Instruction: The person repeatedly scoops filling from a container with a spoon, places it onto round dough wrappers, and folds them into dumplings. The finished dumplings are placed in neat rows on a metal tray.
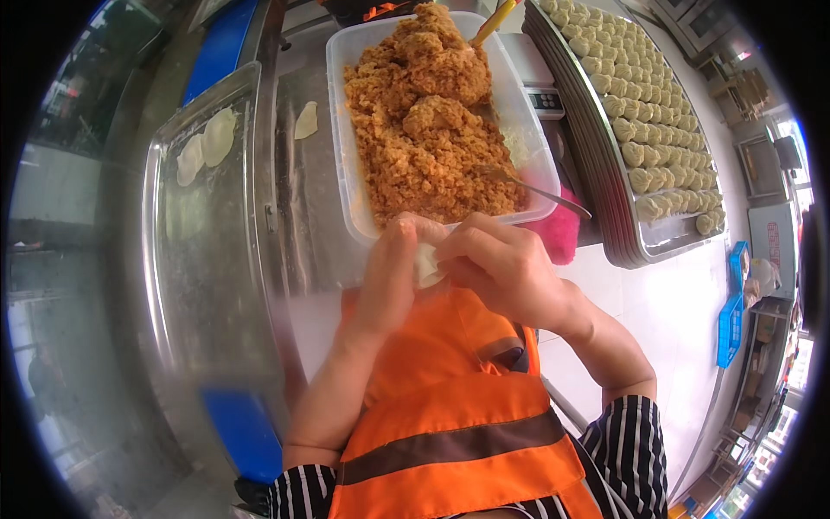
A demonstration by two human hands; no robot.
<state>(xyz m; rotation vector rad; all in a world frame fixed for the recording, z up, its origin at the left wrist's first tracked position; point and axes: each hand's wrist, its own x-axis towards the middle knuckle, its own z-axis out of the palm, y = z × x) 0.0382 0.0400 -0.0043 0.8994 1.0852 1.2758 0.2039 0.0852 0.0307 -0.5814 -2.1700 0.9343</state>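
Observation:
My left hand is curled around a pale dough wrapper, just in front of a plastic tub. From the other side, my right hand pinches the wrapper's edge with its fingertips. Whether the wrapper holds filling is hidden by my fingers. Orange-brown minced filling is heaped in the tub. A metal spreader or spoon rests in it, its end over the right rim, and a yellow handle sticks up at the far corner.
On the left, a metal tray holds flat dough wrappers; another wrapper lies on the steel table. Stacked trays of pleated buns stand at the right. A digital scale and pink cloth are beside the tub.

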